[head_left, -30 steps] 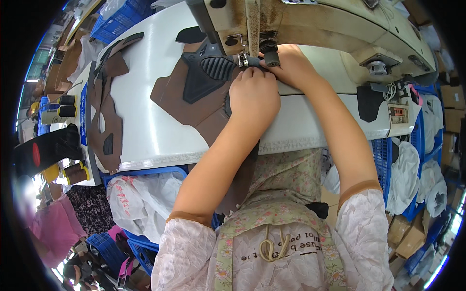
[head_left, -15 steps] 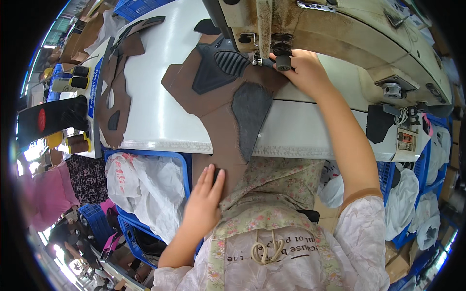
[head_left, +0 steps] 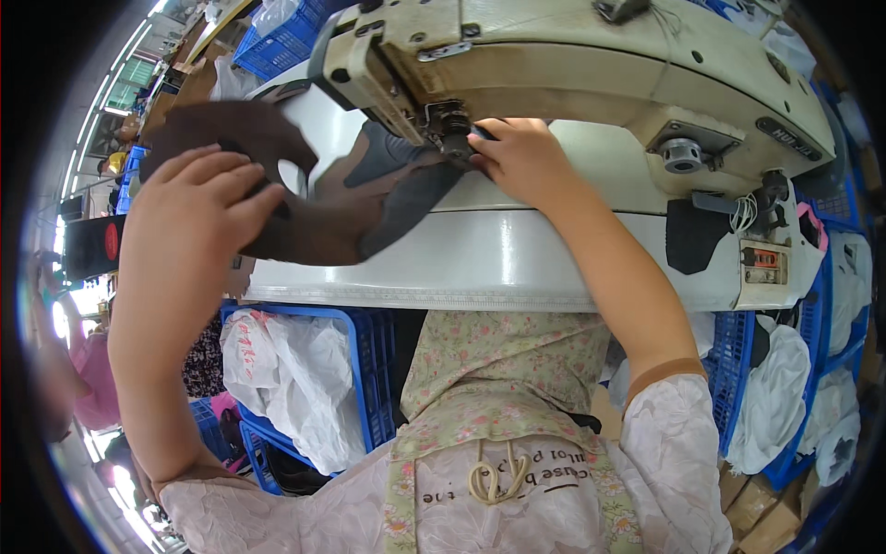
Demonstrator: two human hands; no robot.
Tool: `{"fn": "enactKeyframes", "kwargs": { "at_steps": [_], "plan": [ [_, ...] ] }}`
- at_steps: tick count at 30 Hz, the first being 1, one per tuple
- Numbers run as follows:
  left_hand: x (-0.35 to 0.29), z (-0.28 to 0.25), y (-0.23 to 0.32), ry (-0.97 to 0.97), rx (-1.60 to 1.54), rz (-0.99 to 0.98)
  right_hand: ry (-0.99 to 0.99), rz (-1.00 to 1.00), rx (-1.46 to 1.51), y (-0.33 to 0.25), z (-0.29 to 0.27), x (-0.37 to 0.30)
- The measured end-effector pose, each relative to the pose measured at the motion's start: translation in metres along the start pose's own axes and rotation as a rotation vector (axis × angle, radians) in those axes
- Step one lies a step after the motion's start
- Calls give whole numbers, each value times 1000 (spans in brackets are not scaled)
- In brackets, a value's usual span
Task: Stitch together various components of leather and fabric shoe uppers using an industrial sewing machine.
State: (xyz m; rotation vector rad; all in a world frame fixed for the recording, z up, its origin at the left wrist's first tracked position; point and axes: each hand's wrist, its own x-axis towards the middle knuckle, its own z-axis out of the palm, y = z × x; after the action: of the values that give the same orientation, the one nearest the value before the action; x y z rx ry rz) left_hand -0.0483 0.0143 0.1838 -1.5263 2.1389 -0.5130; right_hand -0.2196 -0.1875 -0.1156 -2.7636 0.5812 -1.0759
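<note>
A brown leather piece with dark grey panels is partly raised off the white table and blurred by motion. My left hand grips its raised left part, fingers bent over the top. The piece's other end runs under the head of a cream sewing machine. Beside the presser area, my right hand pinches a dark edge, apparently of the same piece. The needle and presser foot are hidden behind the machine head.
The white table has a ruler strip along its front edge. Below it stands a blue crate with white plastic bags. A black flap hangs at the right. More blue crates stand right.
My left hand has moved from the table's front edge up and to the left, lifting and turning the leather piece. My right hand has shifted slightly left and down. The view has moved too.
</note>
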Motion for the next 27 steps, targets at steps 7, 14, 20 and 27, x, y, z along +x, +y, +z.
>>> {"fn": "enactKeyframes", "kwargs": {
  "at_steps": [7, 14, 20, 27],
  "plan": [
    [-71, 132, -35, -307, 62, -104, -252, -26, -148, -31, -7, 7],
    [2, 145, 77, -35, -451, -277, -344, 31, -189, -34, -9, 6],
    [82, 180, 133, 349, -488, -240, -307, -2, 32, -21, -19, 0],
    [100, 196, 128, 405, -512, -318, -456, -76, 2, -16, -35, 11]
  ]
}}
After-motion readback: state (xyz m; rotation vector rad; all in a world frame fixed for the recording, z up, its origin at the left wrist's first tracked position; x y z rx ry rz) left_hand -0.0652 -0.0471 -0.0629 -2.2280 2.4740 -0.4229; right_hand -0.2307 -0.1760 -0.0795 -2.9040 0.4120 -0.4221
